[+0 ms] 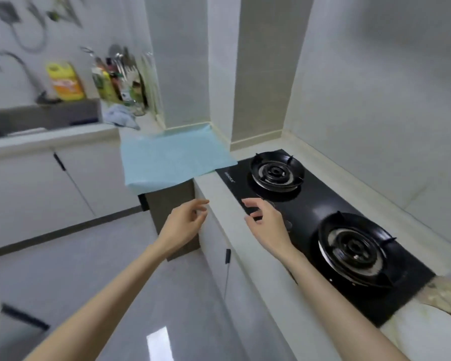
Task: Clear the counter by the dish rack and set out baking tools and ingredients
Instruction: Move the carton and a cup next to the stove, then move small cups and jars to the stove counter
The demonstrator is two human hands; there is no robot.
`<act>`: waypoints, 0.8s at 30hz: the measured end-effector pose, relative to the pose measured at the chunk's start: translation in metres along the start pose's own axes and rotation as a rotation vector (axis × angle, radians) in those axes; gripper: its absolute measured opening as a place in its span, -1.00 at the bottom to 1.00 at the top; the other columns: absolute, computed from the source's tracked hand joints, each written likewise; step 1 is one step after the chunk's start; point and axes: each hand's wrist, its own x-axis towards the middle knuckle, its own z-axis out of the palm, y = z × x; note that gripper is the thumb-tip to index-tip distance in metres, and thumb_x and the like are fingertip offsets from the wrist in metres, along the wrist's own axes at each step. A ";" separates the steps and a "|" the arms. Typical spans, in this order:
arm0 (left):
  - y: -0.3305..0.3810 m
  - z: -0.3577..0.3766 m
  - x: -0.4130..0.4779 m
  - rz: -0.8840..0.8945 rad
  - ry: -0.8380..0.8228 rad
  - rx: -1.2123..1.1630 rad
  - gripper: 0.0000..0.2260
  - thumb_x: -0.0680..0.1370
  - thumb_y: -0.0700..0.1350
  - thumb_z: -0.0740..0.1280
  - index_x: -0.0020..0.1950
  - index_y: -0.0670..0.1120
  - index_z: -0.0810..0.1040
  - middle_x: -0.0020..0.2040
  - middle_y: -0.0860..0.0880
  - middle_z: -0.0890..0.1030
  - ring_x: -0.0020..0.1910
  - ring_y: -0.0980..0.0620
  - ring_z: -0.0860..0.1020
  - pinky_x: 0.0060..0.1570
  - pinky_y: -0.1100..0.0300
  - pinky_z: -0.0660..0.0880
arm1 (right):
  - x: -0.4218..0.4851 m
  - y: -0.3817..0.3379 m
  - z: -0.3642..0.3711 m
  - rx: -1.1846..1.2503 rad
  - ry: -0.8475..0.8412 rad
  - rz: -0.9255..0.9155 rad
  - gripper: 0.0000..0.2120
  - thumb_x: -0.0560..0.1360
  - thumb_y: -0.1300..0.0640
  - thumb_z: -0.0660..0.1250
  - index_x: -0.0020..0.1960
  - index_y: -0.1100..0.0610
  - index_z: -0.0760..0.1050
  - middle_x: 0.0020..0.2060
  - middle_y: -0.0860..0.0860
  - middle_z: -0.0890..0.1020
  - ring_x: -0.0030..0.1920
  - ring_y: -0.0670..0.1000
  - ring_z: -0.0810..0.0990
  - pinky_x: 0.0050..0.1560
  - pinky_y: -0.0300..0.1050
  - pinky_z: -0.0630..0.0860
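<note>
Left hand (185, 225): empty, fingers loosely spread, hovered just off the tabletop (215, 187) edge.
Right hand (268, 225): empty, fingers relaxed and apart, above the stove's (320, 204) near edge; whether it touched the stove was unclear.
Blue mat (175, 157): flat, beyond both hands.
Dish rack (141, 82): blurred, farther beyond the left hand.

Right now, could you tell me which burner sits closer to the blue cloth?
The far burner, beside a corner of the blue cloth; the other burner lies nearer the camera.
</note>
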 end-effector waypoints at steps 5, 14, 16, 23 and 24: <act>-0.092 -0.111 -0.022 -0.153 0.150 0.033 -0.72 0.59 -0.06 0.26 0.30 0.04 0.49 0.10 0.09 0.60 -0.10 0.23 0.54 -0.20 0.47 0.40 | 0.042 -0.084 0.121 0.021 -0.170 -0.099 -0.67 0.52 0.22 0.29 0.25 -0.02 0.48 0.13 -0.13 0.55 0.00 -0.11 0.54 0.07 -0.20 0.50; -0.221 -0.270 -0.066 -0.385 0.423 -0.003 -0.71 0.57 -0.14 0.29 0.30 -0.05 0.52 0.11 0.00 0.63 -0.02 0.10 0.58 0.00 0.34 0.40 | 0.107 -0.203 0.305 0.020 -0.463 -0.305 -0.67 0.53 0.19 0.29 0.26 -0.04 0.46 0.15 -0.15 0.52 0.03 -0.12 0.53 0.08 -0.18 0.51; -0.244 -0.296 -0.066 -0.420 0.473 0.004 -0.71 0.57 -0.16 0.30 0.29 -0.07 0.52 0.11 -0.01 0.63 -0.01 0.07 0.59 0.02 0.32 0.41 | 0.123 -0.224 0.338 0.008 -0.507 -0.352 -0.67 0.54 0.18 0.29 0.28 -0.04 0.44 0.15 -0.16 0.50 0.01 -0.14 0.52 -0.01 -0.30 0.47; -0.334 -0.400 -0.026 -0.499 0.600 0.047 -0.70 0.58 -0.12 0.27 0.33 -0.03 0.49 0.14 0.05 0.59 -0.07 0.11 0.60 -0.12 0.35 0.44 | 0.214 -0.297 0.472 0.013 -0.609 -0.458 -0.66 0.52 0.19 0.29 0.27 -0.01 0.46 0.18 -0.10 0.52 0.02 -0.07 0.52 0.01 -0.26 0.41; -0.347 -0.416 -0.017 -0.509 0.618 0.051 -0.69 0.59 -0.12 0.26 0.33 -0.02 0.49 0.15 0.05 0.58 -0.08 0.13 0.59 -0.18 0.41 0.43 | 0.227 -0.308 0.489 0.017 -0.624 -0.471 -0.66 0.52 0.19 0.29 0.28 -0.01 0.46 0.18 -0.10 0.51 0.02 -0.07 0.52 0.01 -0.26 0.40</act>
